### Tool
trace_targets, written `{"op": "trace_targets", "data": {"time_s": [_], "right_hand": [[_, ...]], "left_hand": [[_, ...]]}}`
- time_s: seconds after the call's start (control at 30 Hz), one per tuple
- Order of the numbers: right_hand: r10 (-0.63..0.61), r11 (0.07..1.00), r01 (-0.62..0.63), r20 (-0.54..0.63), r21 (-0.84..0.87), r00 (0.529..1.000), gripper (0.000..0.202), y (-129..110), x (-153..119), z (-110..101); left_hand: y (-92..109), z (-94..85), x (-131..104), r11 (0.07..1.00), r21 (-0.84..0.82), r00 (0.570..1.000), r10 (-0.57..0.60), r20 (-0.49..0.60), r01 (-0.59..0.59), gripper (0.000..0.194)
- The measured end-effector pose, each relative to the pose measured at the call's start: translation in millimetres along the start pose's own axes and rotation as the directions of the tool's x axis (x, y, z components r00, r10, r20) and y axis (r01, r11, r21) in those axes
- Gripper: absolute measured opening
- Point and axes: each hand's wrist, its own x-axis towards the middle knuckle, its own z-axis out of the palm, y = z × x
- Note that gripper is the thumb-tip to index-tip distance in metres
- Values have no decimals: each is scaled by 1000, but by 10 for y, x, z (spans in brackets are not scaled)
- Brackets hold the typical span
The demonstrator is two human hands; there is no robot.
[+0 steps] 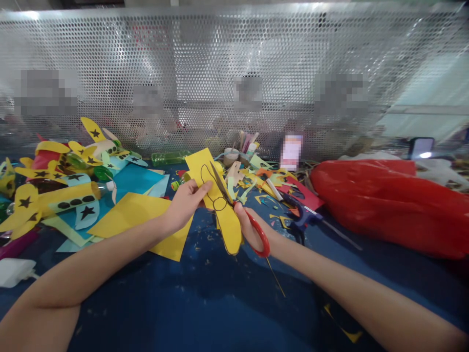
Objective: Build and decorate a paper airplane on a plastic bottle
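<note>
Between finger and thumb, my left hand (187, 198) pinches a piece of yellow paper (229, 229) marked with a black propeller-like outline. The lower lobe of that outline is cut free along its edge; the upper part is still within a rectangular sheet. My right hand (249, 227) grips red-handled scissors (264, 239), whose blades lie along the right side of the drawn line near the upper lobe. A thin yellow offcut (275, 277) dangles below the scissors. Under my left forearm lies a large yellow sheet (135, 217) on the blue table (190, 313).
Bottle planes with paper wings (75, 195) crowd the left. Blue paper (134, 178) and a green bottle (170, 157) lie behind my left hand. Paper scraps (262, 181), a glue gun (302, 212) and a red plastic bag (381, 205) are to the right. A perforated metal screen (205, 63) stands behind.
</note>
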Motion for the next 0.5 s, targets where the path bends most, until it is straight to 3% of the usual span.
{"op": "trace_targets", "data": {"time_s": [0.23,0.5], "right_hand": [[-18,994,17,-6,-110,1000,73,-22,-2,-13],[-29,997,26,-46,-78,999,71,-10,1,8]], "left_hand": [[27,-6,-5,1000,16,1000,-2,2,2,26],[26,1,-1,1000,-20,999,1,34,0,26]]}}
